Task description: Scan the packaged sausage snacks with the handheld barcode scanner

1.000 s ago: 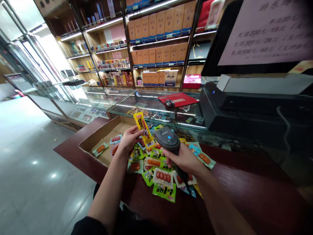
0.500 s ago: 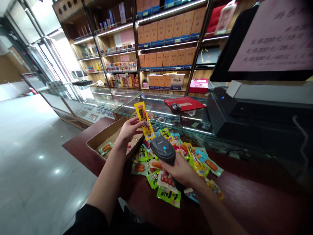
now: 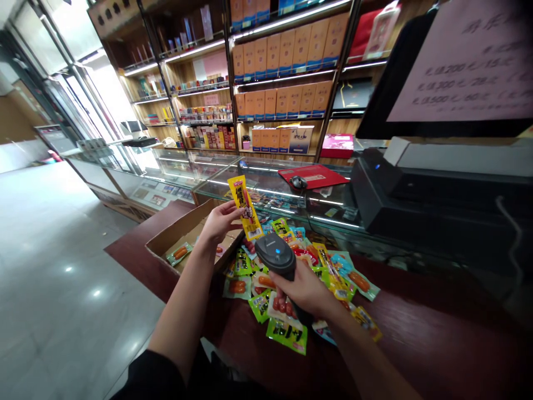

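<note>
My left hand [image 3: 219,222] pinches a yellow sausage packet [image 3: 245,208] upright between thumb and fingers, while my right hand [image 3: 302,291] is closed around the grip of a black handheld barcode scanner [image 3: 275,255]. Its head sits just beside the packet's lower end, at about 5 o'clock. Below both hands, at 6 o'clock, loose sausage packets [image 3: 266,300] lie heaped on the dark red counter [image 3: 400,316] — an open cardboard box [image 3: 175,244] sits at 8 o'clock. Further out, at 2 o'clock, a computer mouse [image 3: 298,181] rests on a red mat [image 3: 314,176] atop the glass display case [image 3: 266,191].
</note>
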The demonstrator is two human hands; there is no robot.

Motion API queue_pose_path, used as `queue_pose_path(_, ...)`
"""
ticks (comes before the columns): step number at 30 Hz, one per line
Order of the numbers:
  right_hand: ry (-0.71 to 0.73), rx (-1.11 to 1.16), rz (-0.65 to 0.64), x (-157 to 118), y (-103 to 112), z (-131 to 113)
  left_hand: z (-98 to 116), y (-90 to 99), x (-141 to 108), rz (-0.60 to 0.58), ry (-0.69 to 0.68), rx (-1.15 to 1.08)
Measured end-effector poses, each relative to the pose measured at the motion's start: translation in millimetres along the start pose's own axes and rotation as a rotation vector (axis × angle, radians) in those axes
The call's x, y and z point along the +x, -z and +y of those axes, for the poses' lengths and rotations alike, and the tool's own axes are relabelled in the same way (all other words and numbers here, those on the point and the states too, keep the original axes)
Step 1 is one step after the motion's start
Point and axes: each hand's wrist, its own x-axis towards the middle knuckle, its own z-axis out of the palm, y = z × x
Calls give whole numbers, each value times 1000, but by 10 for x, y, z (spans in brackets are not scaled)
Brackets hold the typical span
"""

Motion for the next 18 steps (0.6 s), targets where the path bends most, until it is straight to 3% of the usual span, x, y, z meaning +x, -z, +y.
queue_pose_path(12,54,51,9,-27,-5,-43,-12,-23,19,16,22,-39)
queue_pose_path(18,83,73,33,-8,6,-9,47,78,-22,39,-4,-16)
